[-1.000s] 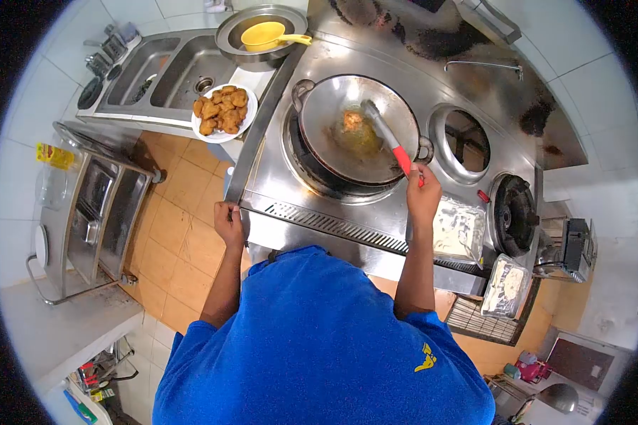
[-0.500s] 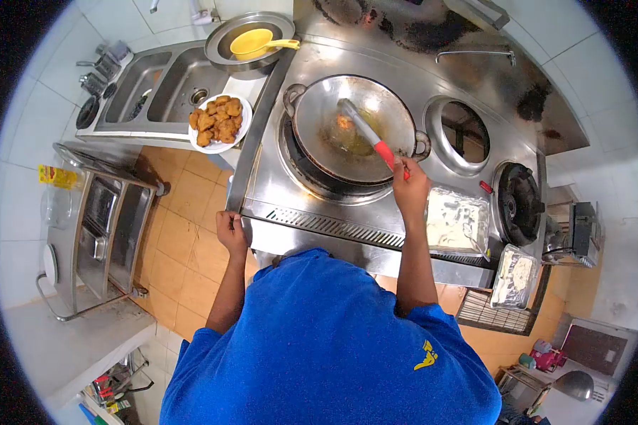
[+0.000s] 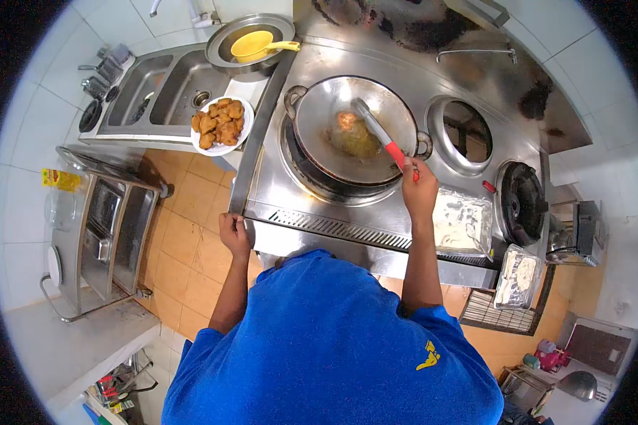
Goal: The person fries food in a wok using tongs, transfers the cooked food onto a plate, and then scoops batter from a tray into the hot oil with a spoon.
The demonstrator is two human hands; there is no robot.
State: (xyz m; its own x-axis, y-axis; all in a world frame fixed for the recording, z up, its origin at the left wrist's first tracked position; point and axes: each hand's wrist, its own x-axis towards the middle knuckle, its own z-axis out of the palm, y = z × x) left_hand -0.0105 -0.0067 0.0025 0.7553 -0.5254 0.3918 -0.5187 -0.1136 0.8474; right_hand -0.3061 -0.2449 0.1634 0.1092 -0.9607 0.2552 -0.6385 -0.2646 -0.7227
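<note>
My right hand (image 3: 420, 190) is closed around the red handle of metal tongs (image 3: 381, 132). Their tips reach into a large two-handled wok (image 3: 317, 157), up and to the right of a browned piece of fried food (image 3: 347, 121). That piece lies apart from the tips, beside a shallow pool of oil (image 3: 356, 140). At the stove's front left corner, my left hand (image 3: 234, 231) has its fingers curled over the metal counter edge (image 3: 254, 232). A white plate (image 3: 245, 132) heaped with fried pieces (image 3: 222, 122) stands left of the wok.
A double sink (image 3: 178, 92) is at the back left, with a yellow dipper (image 3: 254, 47) in a metal basin (image 3: 227, 37) beside it. Right of the wok are an open burner ring (image 3: 439, 145), a clear tray of batter (image 3: 461, 223), a second tray (image 3: 516, 280) and a black burner (image 3: 521, 202).
The tongs' tips have shifted right, away from the fried piece, which now shows more fully. My right hand has moved slightly right and down; my left hand stays at the edge.
</note>
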